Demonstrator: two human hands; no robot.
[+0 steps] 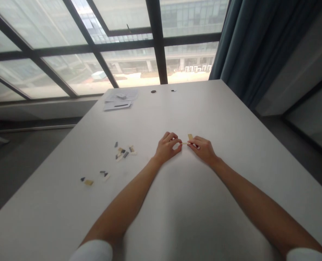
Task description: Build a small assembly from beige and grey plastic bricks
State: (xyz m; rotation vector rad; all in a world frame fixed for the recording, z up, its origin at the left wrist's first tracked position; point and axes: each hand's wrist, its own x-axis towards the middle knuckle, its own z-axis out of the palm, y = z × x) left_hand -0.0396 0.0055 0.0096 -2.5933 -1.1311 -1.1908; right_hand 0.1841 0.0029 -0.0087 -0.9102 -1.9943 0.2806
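My left hand (168, 146) pinches one end of a thin, pale yellow strip (184, 143) between thumb and forefinger. At its other end my right hand (203, 148) holds the same strip in a pinch. Something small and dark red shows under the right fingertips, too small to name. Just behind the right fingers is a tan, flat block-like piece (190, 136); whether it touches the hand I cannot tell. To the left of my left hand lies a loose group of small grey, tan and cream pieces (122, 152).
Nearer the table's left edge lie a tan piece (89, 182) and some grey and cream bits (104, 174). Papers (118, 105) rest at the far left of the white table (199, 108). A round cable hole (153, 91) is at the back, before windows and a blue curtain (239, 54).
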